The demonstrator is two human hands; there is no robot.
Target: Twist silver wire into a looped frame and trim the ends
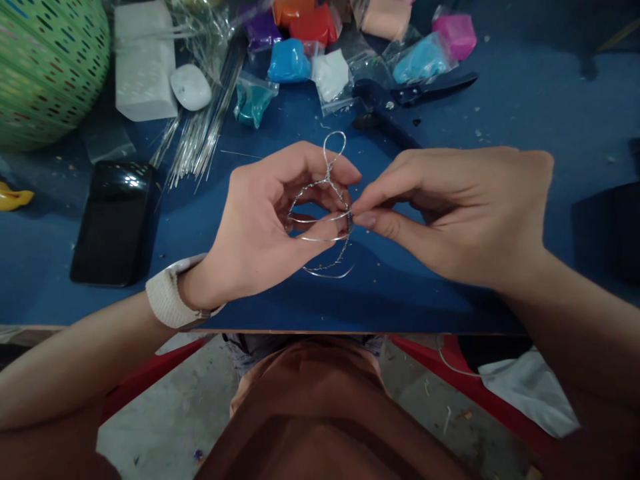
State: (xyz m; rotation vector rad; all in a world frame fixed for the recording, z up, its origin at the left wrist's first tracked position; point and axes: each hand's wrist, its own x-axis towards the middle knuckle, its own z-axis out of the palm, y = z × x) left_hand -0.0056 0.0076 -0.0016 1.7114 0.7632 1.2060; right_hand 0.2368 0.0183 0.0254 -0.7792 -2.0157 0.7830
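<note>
A small frame of twisted silver wire (327, 175) is held above the blue table, with a round loop at its top and curved wires across its middle. My left hand (265, 220) wraps around its left side, thumb and fingers gripping it. From the right, my right hand (450, 213) pinches the frame's right edge between thumb and index finger, where wires meet. A thin wire curves below the left thumb. The fingertips hide part of the joint.
A black phone (114, 223) and a bundle of straight wires (200, 137) lie left. Bagged coloured clay (290, 61) and dark-handled pliers (385, 110) lie behind my hands. A green perforated basket (50, 67), a white block (144, 60) and a white rounded object (191, 87) stand back left.
</note>
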